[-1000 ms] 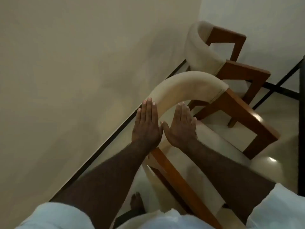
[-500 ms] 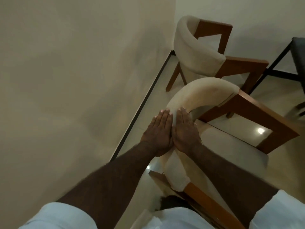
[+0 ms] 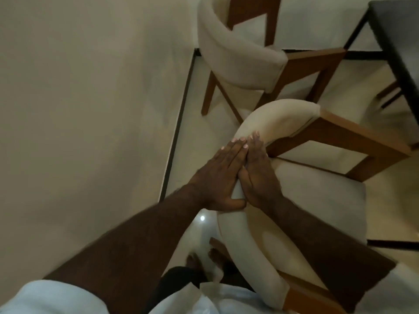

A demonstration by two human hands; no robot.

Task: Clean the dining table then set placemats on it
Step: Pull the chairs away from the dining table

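On the head camera I see the left hand (image 3: pixel 215 177) and the right hand (image 3: pixel 259 175) lying flat side by side on the curved cream backrest of the near chair (image 3: pixel 278 121). The fingers of both are straight and the forefingers touch. Neither hand clasps anything. The left thumb lies across the padding below the palms. A second chair (image 3: pixel 238 60) of the same kind stands just beyond, near the wall (image 3: pixel 79 109). The dark table (image 3: pixel 401 30) shows only as a corner at the upper right, well apart from both hands. Bare feet (image 3: pixel 195 260) stand on the pale floor (image 3: pixel 192 132) behind the near chair.
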